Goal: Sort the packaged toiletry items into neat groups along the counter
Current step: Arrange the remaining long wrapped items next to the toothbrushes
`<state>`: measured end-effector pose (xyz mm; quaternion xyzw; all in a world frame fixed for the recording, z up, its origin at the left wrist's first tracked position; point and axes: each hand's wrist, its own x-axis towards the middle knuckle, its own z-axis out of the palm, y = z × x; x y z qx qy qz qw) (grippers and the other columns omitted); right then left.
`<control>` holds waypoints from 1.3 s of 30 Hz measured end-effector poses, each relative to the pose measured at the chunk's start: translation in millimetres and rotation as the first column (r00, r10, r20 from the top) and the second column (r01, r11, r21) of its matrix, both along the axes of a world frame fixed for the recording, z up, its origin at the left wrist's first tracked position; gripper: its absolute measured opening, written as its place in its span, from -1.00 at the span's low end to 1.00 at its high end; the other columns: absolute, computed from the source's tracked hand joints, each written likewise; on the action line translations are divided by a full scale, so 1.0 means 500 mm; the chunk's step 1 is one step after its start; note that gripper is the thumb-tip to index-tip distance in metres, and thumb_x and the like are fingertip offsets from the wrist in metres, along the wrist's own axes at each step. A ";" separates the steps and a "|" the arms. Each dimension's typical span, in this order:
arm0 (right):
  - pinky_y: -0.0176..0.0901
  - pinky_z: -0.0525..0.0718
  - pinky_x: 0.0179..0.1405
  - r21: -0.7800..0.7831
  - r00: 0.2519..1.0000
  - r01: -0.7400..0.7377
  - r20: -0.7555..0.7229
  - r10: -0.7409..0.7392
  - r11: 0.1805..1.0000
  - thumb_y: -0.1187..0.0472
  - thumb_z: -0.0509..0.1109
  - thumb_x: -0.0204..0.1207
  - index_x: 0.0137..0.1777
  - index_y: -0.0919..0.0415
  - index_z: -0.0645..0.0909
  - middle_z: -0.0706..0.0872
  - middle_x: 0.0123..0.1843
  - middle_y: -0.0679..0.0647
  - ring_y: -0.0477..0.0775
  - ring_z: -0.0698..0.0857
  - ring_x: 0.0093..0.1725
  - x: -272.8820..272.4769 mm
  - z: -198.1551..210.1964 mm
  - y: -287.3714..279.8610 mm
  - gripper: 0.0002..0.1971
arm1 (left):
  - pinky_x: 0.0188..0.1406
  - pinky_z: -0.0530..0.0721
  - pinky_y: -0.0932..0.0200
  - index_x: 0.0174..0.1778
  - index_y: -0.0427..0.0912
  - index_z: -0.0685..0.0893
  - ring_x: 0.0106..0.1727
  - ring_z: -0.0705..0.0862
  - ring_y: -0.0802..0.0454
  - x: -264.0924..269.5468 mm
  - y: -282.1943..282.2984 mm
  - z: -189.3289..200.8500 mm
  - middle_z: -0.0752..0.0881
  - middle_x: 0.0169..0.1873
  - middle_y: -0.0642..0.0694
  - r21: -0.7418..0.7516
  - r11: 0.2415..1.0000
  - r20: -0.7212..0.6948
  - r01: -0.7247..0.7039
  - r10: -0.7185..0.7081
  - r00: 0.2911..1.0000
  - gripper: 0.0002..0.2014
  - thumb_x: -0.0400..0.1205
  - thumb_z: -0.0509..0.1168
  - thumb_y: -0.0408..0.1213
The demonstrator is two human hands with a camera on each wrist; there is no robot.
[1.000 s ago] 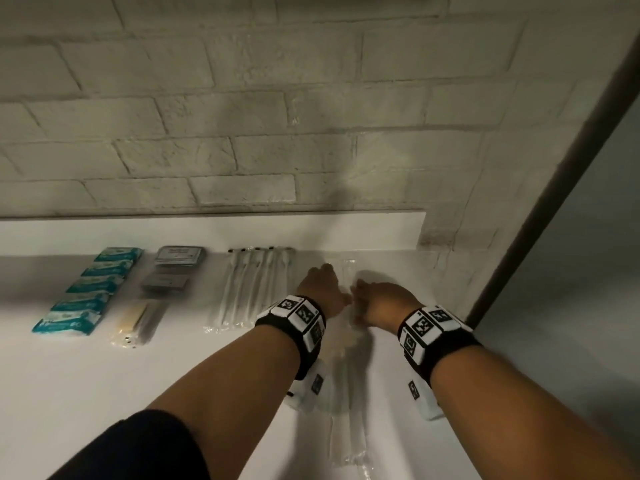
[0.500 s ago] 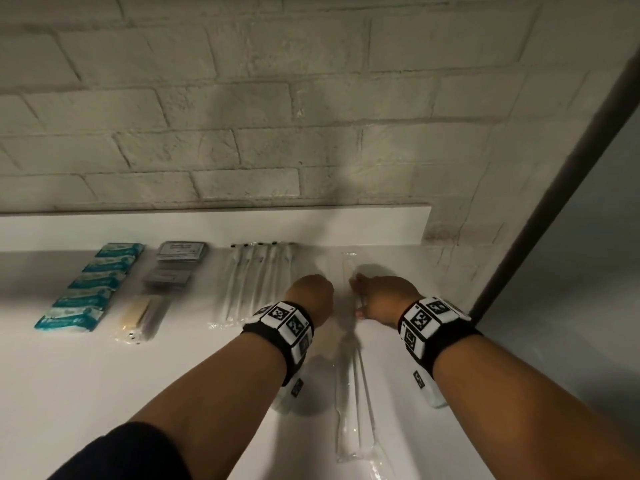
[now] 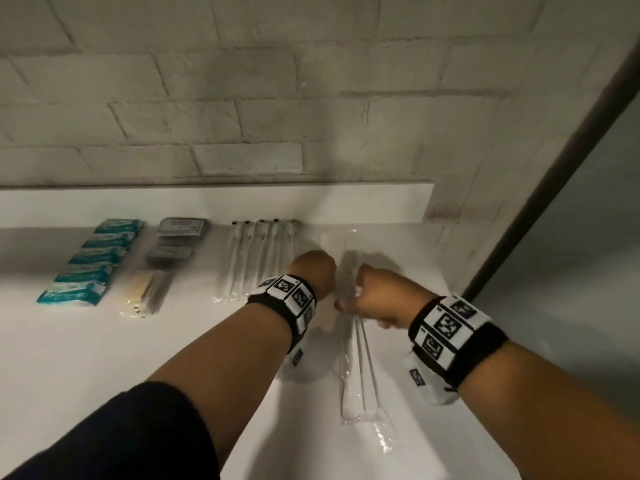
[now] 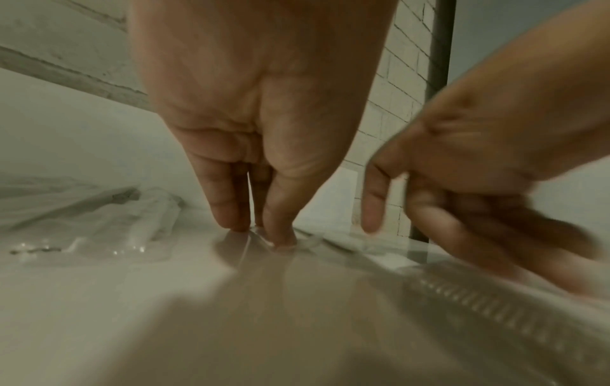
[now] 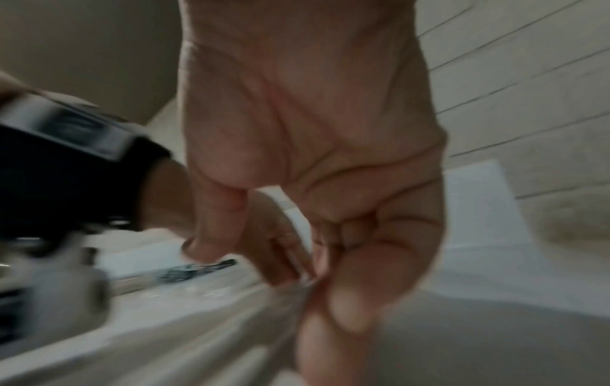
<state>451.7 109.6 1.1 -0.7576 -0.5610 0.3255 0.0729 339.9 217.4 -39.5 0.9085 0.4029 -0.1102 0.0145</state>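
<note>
Long clear-wrapped packets (image 3: 349, 372) lie on the white counter (image 3: 104, 358), running from between my hands back toward me. My left hand (image 3: 314, 271) points down, and its fingertips (image 4: 280, 239) pinch the thin edge of the clear wrapping (image 4: 254, 232) against the counter. My right hand (image 3: 365, 296) is curled, with thumb and fingers pinching a clear packet (image 5: 231, 326); ridged teeth show inside that clear packet (image 4: 478, 300). A row of wrapped toothbrushes (image 3: 258, 258) lies just left of my left hand.
Teal packets (image 3: 91, 263) sit in a column at far left, grey flat boxes (image 3: 176, 242) beside them, and a yellowish packet (image 3: 142, 292) in front. A brick wall and low white ledge (image 3: 346, 202) close the back; a dark post (image 3: 540, 202) bounds the right.
Both hands have drawn back from the wall and parted slightly. The right hand has pulled nearer with the clear packet, and the long packets under my wrists now show.
</note>
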 end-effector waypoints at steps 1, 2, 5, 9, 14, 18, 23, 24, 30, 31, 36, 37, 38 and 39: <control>-0.20 0.54 -0.50 -0.101 0.999 -0.035 -0.006 0.035 0.994 -0.22 0.55 0.24 0.38 0.11 0.35 0.71 0.08 0.12 0.07 0.63 -0.28 -0.022 -0.006 -0.016 -0.21 | -0.11 0.57 0.08 0.07 -0.32 0.75 0.10 0.72 -0.23 0.000 0.001 -0.001 0.74 0.08 -0.28 -0.003 1.000 0.003 -0.008 0.008 1.000 -0.73 0.63 0.17 -0.32; -0.23 0.47 -0.56 -0.172 0.995 -0.083 0.039 0.091 0.982 -0.19 0.58 0.21 0.44 0.12 0.27 0.69 0.12 0.12 0.07 0.60 -0.26 -0.041 -0.015 -0.026 -0.12 | -0.09 0.59 0.07 0.08 -0.32 0.75 0.11 0.72 -0.23 0.000 0.001 -0.002 0.73 0.09 -0.28 -0.004 1.000 0.006 -0.007 0.007 1.000 -0.73 0.63 0.17 -0.32; -0.21 0.53 -0.50 -0.180 0.990 -0.066 0.110 0.087 0.982 -0.02 0.60 0.24 0.51 0.13 0.15 0.60 0.21 0.21 0.15 0.68 -0.10 -0.071 -0.046 -0.025 -0.08 | -0.04 0.60 0.06 0.12 -0.29 0.73 0.14 0.70 -0.22 -0.004 0.000 -0.002 0.71 0.13 -0.26 -0.002 1.000 0.020 -0.001 0.001 1.000 -0.72 0.63 0.18 -0.31; -0.19 0.60 -0.26 -0.054 0.996 0.005 0.090 0.000 0.999 0.05 0.41 0.51 0.46 0.24 0.27 0.64 0.18 0.22 0.13 0.67 -0.11 -0.055 -0.034 -0.014 -0.39 | 0.13 0.61 0.03 0.17 -0.29 0.72 0.21 0.68 -0.21 -0.008 -0.006 -0.004 0.70 0.19 -0.26 -0.030 0.999 0.061 -0.022 0.024 0.998 -0.71 0.66 0.16 -0.32; -0.32 0.55 -0.63 -0.018 0.988 0.143 -0.064 -0.143 0.990 0.34 0.38 0.55 0.41 0.14 0.45 0.64 -0.21 0.01 -0.02 0.59 -0.46 0.003 0.019 -0.004 -0.57 | 0.36 0.55 0.01 0.37 -0.26 0.63 0.37 0.58 -0.21 -0.012 -0.008 0.004 0.59 0.36 -0.25 -0.061 0.997 0.060 -0.044 0.047 0.997 -0.65 0.68 0.16 -0.33; -0.11 0.60 0.26 0.200 0.984 0.121 0.105 -0.144 0.972 0.19 0.46 0.50 0.59 0.03 0.33 0.58 0.45 0.11 0.13 0.63 0.30 0.079 0.052 0.009 -0.34 | 0.42 0.47 -0.01 0.47 -0.08 0.56 0.44 0.48 -0.18 -0.006 -0.013 0.010 0.48 0.48 -0.13 0.052 0.999 0.174 -0.011 0.002 0.985 -0.57 0.66 0.19 -0.34; -0.09 0.48 0.43 -0.119 0.910 -0.197 0.347 0.227 0.973 -0.03 0.42 0.53 0.57 0.09 0.41 0.48 0.55 0.05 0.13 0.51 0.47 0.094 0.014 -0.016 -0.38 | 0.37 0.54 -0.04 0.40 -0.05 0.62 0.41 0.55 -0.17 0.048 -0.024 0.008 0.60 0.41 -0.11 -0.006 0.999 0.049 0.053 -0.053 0.997 -0.61 0.65 0.22 -0.11; -0.09 0.46 0.42 -0.132 0.910 -0.196 0.344 0.230 0.972 -0.10 0.39 0.53 0.59 0.09 0.36 0.45 0.57 0.04 0.13 0.49 0.49 0.094 0.003 -0.017 -0.34 | 0.33 0.57 -0.04 0.37 -0.07 0.64 0.37 0.58 -0.17 0.054 -0.024 0.009 0.63 0.37 -0.11 -0.011 0.999 -0.003 0.052 -0.052 0.999 -0.61 0.64 0.25 -0.06; 0.01 0.46 0.46 -0.101 0.902 -0.235 0.347 0.255 0.967 0.01 0.37 0.58 0.65 -0.08 0.18 0.19 0.69 0.00 0.16 0.41 0.55 0.103 -0.035 0.019 -0.32 | 0.13 0.64 0.03 0.23 -0.06 0.71 0.20 0.68 -0.15 0.060 -0.014 0.005 0.73 0.17 -0.10 0.057 0.996 -0.064 0.062 -0.059 0.996 -0.62 0.60 0.28 0.06; 0.05 0.46 0.46 -0.110 0.901 -0.233 0.349 0.257 0.966 0.04 0.35 0.59 0.64 -0.08 0.21 0.21 0.68 0.01 0.18 0.41 0.54 0.109 -0.038 0.028 -0.36 | 0.12 0.63 0.03 0.21 -0.07 0.71 0.19 0.69 -0.16 0.060 -0.015 0.004 0.74 0.15 -0.10 0.064 0.996 -0.065 0.064 -0.060 0.996 -0.64 0.61 0.28 0.05; 0.49 0.19 0.51 -0.192 0.894 -0.200 0.366 0.259 0.961 0.13 0.16 0.67 0.68 -0.14 -0.08 -0.11 0.73 -0.12 0.23 0.00 0.70 0.137 -0.059 0.079 -0.33 | 0.13 0.65 0.02 0.28 -0.09 0.67 0.18 0.70 -0.18 0.060 -0.021 -0.001 0.74 0.15 -0.15 0.088 0.994 -0.067 0.071 -0.065 0.996 -0.62 0.62 0.26 0.00; 0.54 0.12 0.52 -0.214 0.896 -0.190 0.362 0.258 0.958 0.19 0.12 0.67 0.68 -0.15 -0.14 -0.20 0.73 -0.16 0.21 -0.08 0.71 0.138 -0.062 0.088 -0.32 | 0.13 0.65 0.02 0.29 -0.09 0.66 0.18 0.70 -0.18 0.060 -0.021 -0.002 0.74 0.15 -0.15 0.092 0.993 -0.065 0.071 -0.065 0.996 -0.61 0.62 0.26 0.01; 0.57 0.08 0.51 -0.227 0.897 -0.181 0.360 0.255 0.957 0.26 0.08 0.67 0.68 -0.16 -0.18 -0.25 0.72 -0.17 0.21 -0.14 0.71 0.137 -0.065 0.096 -0.29 | 0.13 0.65 0.03 0.30 -0.09 0.66 0.18 0.70 -0.17 0.060 -0.021 -0.002 0.74 0.14 -0.15 0.094 0.993 -0.067 0.074 -0.068 0.995 -0.61 0.62 0.26 0.01; 0.58 0.06 0.50 -0.236 0.896 -0.173 0.365 0.252 0.956 0.34 0.06 0.64 0.68 -0.16 -0.21 -0.29 0.71 -0.17 0.21 -0.17 0.71 0.134 -0.064 0.101 -0.25 | 0.13 0.65 0.03 0.29 -0.10 0.66 0.18 0.70 -0.17 0.061 -0.021 -0.001 0.74 0.14 -0.15 0.094 0.993 -0.068 0.077 -0.071 0.995 -0.61 0.62 0.25 0.01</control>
